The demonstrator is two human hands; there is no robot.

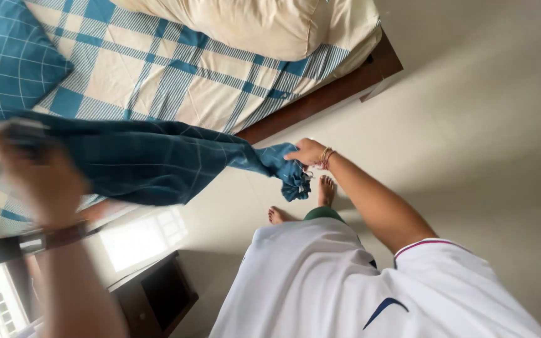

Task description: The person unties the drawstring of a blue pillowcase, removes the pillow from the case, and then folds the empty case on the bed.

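At the left edge the left hand (pixel 40 178) is raised close to the camera and blurred. Its fingers cannot be made out singly, but it appears closed over one end of the dark blue checked cloth (pixel 148 164), since that end stays up in the air there. The cloth spans between the two hands, above the floor and just in front of the bed (pixel 158 75), sagging in the middle and falling in loose folds. From that drape I judge it to be light, soft and wholly limp, with no stiffness to keep a shape. It should not be slippery or fragile, though it will bunch and twist wherever it is not held taut. The corners and the edge seam look like the best places to take hold, as a grip in the middle would only gather a handful of folds. Behind it lie a blue checked pillow (pixel 7 56) and a cream pillow (pixel 264 25) on the plaid sheet. Further right, the right hand (pixel 307 152) is closed in a narrow pinch on the cloth's other end, which hangs bunched below the fingers. Bare feet (pixel 325 189) stand on the pale floor (pixel 471 112) beneath that arm.
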